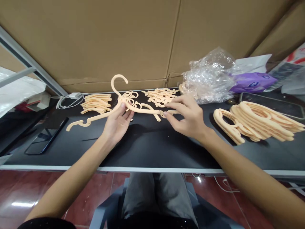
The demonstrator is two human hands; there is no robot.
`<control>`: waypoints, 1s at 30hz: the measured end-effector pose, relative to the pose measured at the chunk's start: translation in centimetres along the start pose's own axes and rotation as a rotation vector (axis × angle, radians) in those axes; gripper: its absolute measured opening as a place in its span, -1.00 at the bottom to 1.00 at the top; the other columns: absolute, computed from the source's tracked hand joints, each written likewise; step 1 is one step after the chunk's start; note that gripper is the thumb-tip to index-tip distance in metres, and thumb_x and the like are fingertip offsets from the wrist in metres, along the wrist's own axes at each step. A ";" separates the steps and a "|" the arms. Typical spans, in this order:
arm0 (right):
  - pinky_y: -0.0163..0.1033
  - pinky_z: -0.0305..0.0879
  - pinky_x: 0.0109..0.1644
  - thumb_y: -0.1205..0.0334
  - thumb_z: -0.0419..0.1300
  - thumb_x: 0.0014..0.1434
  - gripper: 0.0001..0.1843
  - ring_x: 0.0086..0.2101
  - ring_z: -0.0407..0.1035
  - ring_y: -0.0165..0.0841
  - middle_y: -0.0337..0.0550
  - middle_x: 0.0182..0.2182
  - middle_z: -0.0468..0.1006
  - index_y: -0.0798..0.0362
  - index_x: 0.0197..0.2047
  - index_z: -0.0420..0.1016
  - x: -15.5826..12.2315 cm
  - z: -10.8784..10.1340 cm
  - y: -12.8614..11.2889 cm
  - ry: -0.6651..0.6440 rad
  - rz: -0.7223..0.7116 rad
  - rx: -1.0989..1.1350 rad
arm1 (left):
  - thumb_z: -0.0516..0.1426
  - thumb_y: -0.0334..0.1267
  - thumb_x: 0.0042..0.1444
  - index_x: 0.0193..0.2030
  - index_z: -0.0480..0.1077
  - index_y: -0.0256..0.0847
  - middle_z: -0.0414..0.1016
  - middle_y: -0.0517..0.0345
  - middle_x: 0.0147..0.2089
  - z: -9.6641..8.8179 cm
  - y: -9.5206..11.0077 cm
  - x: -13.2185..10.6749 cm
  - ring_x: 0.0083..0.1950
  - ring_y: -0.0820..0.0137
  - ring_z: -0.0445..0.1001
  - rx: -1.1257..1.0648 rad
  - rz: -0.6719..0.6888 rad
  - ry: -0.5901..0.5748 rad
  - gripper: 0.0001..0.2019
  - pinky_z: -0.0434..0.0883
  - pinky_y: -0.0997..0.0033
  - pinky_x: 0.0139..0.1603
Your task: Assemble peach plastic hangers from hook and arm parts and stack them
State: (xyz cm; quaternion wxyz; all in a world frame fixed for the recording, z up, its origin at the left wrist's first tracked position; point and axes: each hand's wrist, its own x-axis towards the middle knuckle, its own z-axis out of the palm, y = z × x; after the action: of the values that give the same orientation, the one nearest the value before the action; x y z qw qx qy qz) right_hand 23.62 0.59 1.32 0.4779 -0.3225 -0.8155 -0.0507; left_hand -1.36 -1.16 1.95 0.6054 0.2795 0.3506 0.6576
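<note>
A cream plastic hanger (143, 110) is held up over the black table, its hook pointing upward and its two arms spread to the sides. My left hand (118, 122) grips it at the middle, just below the hook, thumb in front. At the right arm's joint, my right hand (187, 116) pinches the hanger's end piece between thumb and fingers. Behind the hanger lie loose cream hook pieces (130, 94), partly hidden by it. A pile of small cream end pieces (160, 95) sits behind my right hand, and curved cream arm pieces (96, 103) lie at the back left.
Folded cream hangers (262, 122) are stacked at the right. Behind them are a clear plastic bag (209, 79) and a purple packet (254, 82). On the left lie a phone (46, 136) and a white charger cable (69, 101). A cardboard wall (107, 41) bounds the table's back.
</note>
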 end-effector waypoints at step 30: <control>-0.28 0.47 -0.45 -0.09 0.23 0.25 -0.48 -0.43 0.48 -0.39 -0.16 -0.36 0.60 0.07 0.13 0.57 -0.7 2.0 -3.4 -0.217 0.852 0.806 | 0.34 -0.32 0.08 -0.24 0.55 -0.26 0.61 0.18 -0.25 0.3 -1.0 -0.7 -0.14 0.45 0.58 0.094 -0.003 -0.092 -0.88 0.50 0.45 0.02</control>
State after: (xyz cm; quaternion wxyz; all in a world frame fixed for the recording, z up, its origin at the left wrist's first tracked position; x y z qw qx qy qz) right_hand 20.44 -1.70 0.44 0.4549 -0.4175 -0.6135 0.4923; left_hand -0.49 -1.82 1.38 0.6079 0.3372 0.3533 0.6260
